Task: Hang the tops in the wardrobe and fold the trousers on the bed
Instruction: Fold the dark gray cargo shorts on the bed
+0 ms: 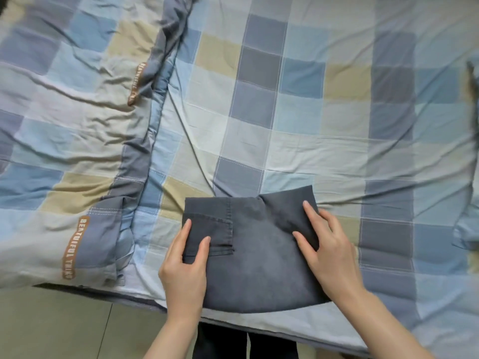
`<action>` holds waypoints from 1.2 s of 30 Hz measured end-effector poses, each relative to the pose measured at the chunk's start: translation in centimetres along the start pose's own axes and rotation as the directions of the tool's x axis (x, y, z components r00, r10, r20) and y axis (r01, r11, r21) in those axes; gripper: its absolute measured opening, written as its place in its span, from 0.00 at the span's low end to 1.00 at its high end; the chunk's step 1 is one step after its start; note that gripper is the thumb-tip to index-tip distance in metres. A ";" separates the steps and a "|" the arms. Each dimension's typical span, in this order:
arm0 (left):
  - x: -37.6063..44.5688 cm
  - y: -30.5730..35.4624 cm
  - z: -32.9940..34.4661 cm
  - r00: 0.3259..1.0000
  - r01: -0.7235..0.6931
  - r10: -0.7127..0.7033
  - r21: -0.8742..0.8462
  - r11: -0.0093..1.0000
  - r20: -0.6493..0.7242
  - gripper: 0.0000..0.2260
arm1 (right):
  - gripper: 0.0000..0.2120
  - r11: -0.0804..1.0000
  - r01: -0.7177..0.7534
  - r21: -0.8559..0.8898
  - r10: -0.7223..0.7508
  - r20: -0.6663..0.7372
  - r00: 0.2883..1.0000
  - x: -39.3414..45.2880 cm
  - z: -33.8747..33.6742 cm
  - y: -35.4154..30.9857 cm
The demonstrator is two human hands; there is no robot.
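Dark grey trousers [255, 257] lie folded into a compact rectangle near the front edge of the bed [324, 104]. A back pocket shows on their left half, and the upper right corner sticks up a little. My left hand [185, 265] rests on the left edge beside the pocket, thumb and forefinger straight on the cloth. My right hand [329, 250] presses flat on the right edge with its fingers spread and straight. No tops and no wardrobe are in view.
A rumpled checked duvet [64, 125] with an orange lettered label covers the bed's left side. The checked sheet stretches behind and to the right of the trousers. Grey floor tiles [51, 327] show at the lower left, and my dark-clad legs stand below the bed edge.
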State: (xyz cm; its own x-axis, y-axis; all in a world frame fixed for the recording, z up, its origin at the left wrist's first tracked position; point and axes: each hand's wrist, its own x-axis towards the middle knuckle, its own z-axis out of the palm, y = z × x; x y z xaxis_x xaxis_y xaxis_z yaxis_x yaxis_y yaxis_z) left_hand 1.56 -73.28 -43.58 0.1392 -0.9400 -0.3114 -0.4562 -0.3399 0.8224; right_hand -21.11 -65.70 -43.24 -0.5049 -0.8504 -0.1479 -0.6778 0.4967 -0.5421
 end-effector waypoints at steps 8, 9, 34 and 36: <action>-6.8 12.6 -6.6 0.995 -0.085 0.087 -0.052 0.995 0.052 0.18 | 0.26 0.950 -0.223 0.219 0.240 -0.056 0.969 -6.6 -14.4 -5.5; -7.3 14.3 -7.3 0.992 -0.105 0.108 -0.052 0.993 0.062 0.18 | 0.26 0.943 -0.232 0.238 0.258 -0.083 0.963 -7.3 -16.1 -6.4; -17.1 30.0 -15.4 0.318 -0.503 0.561 -0.366 0.783 0.764 0.12 | 0.22 0.609 -0.298 0.735 0.793 -0.565 0.228 -35.6 -26.3 -21.8; -20.2 29.6 -15.5 0.219 -0.505 0.566 -0.403 0.763 0.795 0.12 | 0.21 0.599 -0.275 0.752 0.797 -0.592 0.117 -39.5 -26.3 -22.2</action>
State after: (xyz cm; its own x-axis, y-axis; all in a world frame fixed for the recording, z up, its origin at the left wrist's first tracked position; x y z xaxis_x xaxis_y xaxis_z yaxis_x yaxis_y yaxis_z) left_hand -1.15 -64.79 -5.53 -0.9263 -0.3764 0.0182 -0.0640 0.2046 0.9767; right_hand -0.19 -38.62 -3.61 -0.9159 0.3993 0.0401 0.1351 0.4010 -0.9061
